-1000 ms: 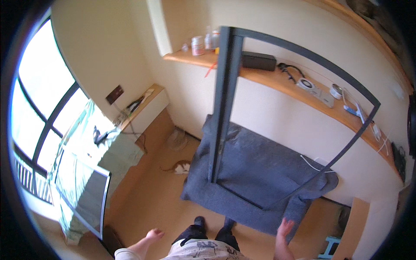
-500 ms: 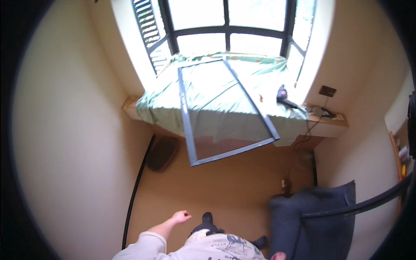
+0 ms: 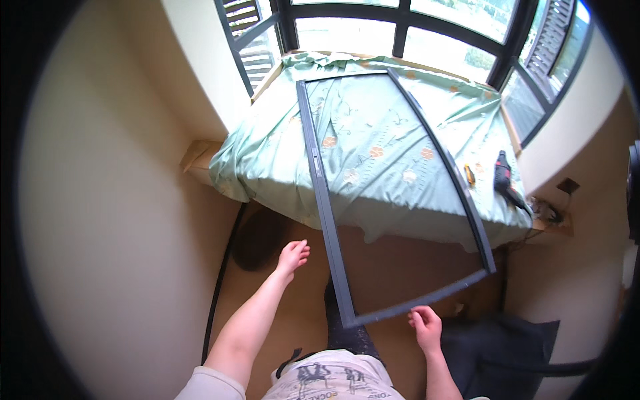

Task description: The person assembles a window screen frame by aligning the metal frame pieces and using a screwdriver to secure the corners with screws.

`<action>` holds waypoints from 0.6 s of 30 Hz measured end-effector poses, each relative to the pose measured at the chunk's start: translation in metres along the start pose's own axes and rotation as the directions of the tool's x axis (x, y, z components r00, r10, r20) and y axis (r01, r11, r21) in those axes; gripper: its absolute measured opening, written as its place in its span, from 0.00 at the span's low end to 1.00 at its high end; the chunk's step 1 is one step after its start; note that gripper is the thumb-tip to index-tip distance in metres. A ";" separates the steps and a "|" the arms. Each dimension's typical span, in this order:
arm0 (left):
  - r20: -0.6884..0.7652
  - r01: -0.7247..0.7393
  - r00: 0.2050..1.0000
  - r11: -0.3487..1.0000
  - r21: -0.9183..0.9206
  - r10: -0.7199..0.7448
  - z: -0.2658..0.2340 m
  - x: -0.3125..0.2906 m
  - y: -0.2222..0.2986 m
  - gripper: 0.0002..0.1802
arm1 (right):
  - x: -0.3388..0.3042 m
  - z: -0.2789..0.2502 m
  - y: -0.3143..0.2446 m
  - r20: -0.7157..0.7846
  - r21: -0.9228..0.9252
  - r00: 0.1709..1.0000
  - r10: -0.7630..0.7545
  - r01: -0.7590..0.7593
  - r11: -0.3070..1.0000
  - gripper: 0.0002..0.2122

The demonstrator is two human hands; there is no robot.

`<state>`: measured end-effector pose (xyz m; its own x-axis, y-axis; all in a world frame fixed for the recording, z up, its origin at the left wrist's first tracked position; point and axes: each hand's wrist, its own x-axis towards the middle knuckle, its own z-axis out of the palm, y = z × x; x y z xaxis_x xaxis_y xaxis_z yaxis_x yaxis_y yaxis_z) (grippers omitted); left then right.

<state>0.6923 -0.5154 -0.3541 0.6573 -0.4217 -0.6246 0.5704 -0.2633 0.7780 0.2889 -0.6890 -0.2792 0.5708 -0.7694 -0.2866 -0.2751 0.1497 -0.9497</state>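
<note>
A dark grey rectangular window-screen frame (image 3: 327, 213) lies slanted on the pale green flowered cloth (image 3: 373, 180), its near end jutting out past the ledge toward me. My left hand (image 3: 293, 257) is raised beside the frame's left rail, apart from it, with loosely bent fingers and nothing in them. Just under the near rail is my right hand (image 3: 427, 324), fingers half curled with a gap to the thumb. Whether its fingertips touch the rail I cannot tell. No object shows in that hand.
A black and red power drill (image 3: 503, 175) and a small orange-yellow tool (image 3: 470, 175) rest on the cloth at right. Cables lie at the ledge's right end (image 3: 547, 212). A dark cloth-like item (image 3: 500, 353) stands low at right. Dark-framed windows (image 3: 400, 30) rise behind the ledge.
I have come closer to the ledge, so the frame appears nearer and larger. Both my hands have risen forward toward its near end. The view has swung slightly, showing more of the right-hand window.
</note>
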 end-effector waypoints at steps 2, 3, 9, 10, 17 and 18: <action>0.037 -0.008 0.999 0.999 -0.032 0.009 0.012 0.049 0.045 0.21 | 0.075 0.078 -0.040 0.125 -0.085 0.981 -0.147 0.158 0.984 0.05; 0.020 0.020 1.000 0.999 -0.029 -0.019 0.016 0.071 0.061 0.21 | 0.115 0.113 -0.051 0.221 -0.184 0.941 -0.257 0.299 0.936 0.06; 0.107 0.156 0.987 0.871 -0.466 -0.120 0.068 0.167 0.104 0.20 | 0.304 0.261 -0.107 0.349 -0.195 0.816 -0.461 0.545 0.815 0.07; -0.029 0.059 0.997 0.924 -0.378 -0.076 0.083 0.168 0.094 0.20 | 0.325 0.271 -0.107 0.355 -0.228 0.812 -0.464 0.556 0.799 0.07; -0.048 0.083 0.992 0.888 -0.453 -0.118 0.090 0.108 0.065 0.19 | 0.379 0.320 -0.084 0.400 -0.400 0.830 -0.389 0.540 0.741 0.11; -0.035 0.095 0.992 0.893 -0.441 -0.123 0.090 0.109 0.068 0.19 | 0.379 0.322 -0.081 0.392 -0.405 0.833 -0.389 0.536 0.740 0.12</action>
<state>0.7589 -0.6572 -0.3631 0.5991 -0.3560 -0.7172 0.7886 0.1074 0.6054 0.7760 -0.7929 -0.3518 0.8864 -0.4558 0.0812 -0.2108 -0.5535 -0.8057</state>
